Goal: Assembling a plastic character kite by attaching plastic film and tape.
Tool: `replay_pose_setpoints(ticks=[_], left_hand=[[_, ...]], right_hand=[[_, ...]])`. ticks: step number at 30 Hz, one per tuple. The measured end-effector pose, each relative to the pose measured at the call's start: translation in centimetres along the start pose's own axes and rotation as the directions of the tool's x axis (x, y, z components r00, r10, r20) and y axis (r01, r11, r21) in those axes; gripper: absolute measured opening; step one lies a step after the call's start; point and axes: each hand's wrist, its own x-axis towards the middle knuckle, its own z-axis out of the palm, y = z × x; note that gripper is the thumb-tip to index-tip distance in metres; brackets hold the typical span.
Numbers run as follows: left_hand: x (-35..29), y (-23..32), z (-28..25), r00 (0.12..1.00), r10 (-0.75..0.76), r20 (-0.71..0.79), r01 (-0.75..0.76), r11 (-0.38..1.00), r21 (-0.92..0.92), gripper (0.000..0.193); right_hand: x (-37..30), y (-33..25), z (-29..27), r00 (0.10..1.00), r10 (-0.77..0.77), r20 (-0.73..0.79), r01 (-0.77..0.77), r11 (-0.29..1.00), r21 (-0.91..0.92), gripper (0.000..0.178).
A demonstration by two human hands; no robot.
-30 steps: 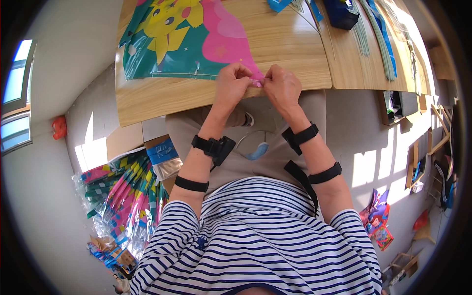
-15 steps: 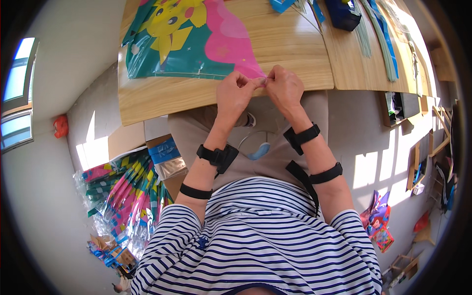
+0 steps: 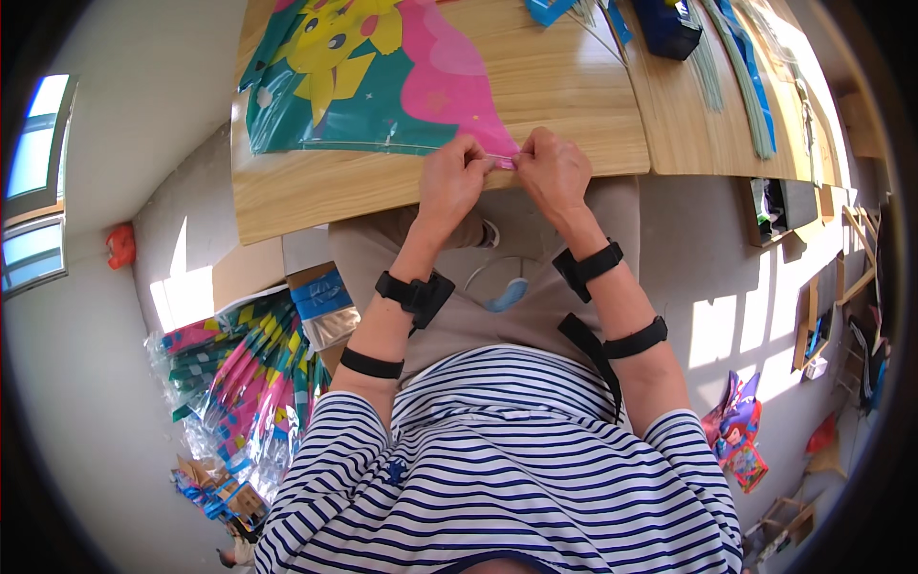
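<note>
A thin, shiny plastic sheet (image 3: 382, 100), printed green and pink with a yellow cartoon figure, lies on the wooden table (image 3: 564, 77). Its near edge carries a narrow pale line, perhaps a hem or thin rod. At the sheet's pointed pink right corner, just over the table's front edge, both hands work close together. My left hand (image 3: 452, 177) is closed, thumb and forefinger pinching the edge. My right hand (image 3: 555, 170) is closed too, gripping the tip of the corner. A short strip of pink edge shows between the fingertips. Black straps are on both forearms.
Bundled thin pale rods (image 3: 744, 86) and a dark blue box (image 3: 669, 31) occupy the right-hand table. Folded printed sheets (image 3: 244, 373) are heaped at lower left by an open carton (image 3: 320, 301). A black tray (image 3: 770, 212) sits below the right table's edge.
My left hand has slid slightly left and down along the edge, so more pink edge shows between the hands. The right hand stays nearly still.
</note>
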Motion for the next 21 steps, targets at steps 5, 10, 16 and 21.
replay_pose_setpoints(ticks=[5, 10, 16, 21], left_hand=[[1.0, -0.4, -1.5, 0.997, -0.014, 0.073, 0.015, 1.000, -0.017, 0.012], [2.1, -1.4, -4.6, 0.991, -0.084, 0.102, 0.089, 0.995, -0.050, 0.012], [3.2, -2.7, -8.9, 0.977, -0.147, 0.154, 0.163, 0.982, -0.099, 0.013], [3.4, -2.8, -9.5, 0.984, -0.092, 0.154, 0.091, 0.996, 0.010, 0.014]], right_hand=[[0.0, 0.1, 0.0, 1.000, 0.004, 0.006, -0.004, 1.000, 0.013, 0.015], [0.0, 0.0, -0.2, 1.000, -0.005, 0.006, 0.005, 1.000, 0.011, 0.015], [0.0, -0.2, -0.4, 0.999, 0.013, 0.038, -0.014, 1.000, 0.020, 0.016], [-0.1, -0.2, -0.6, 0.999, -0.005, 0.040, 0.004, 1.000, 0.023, 0.016]])
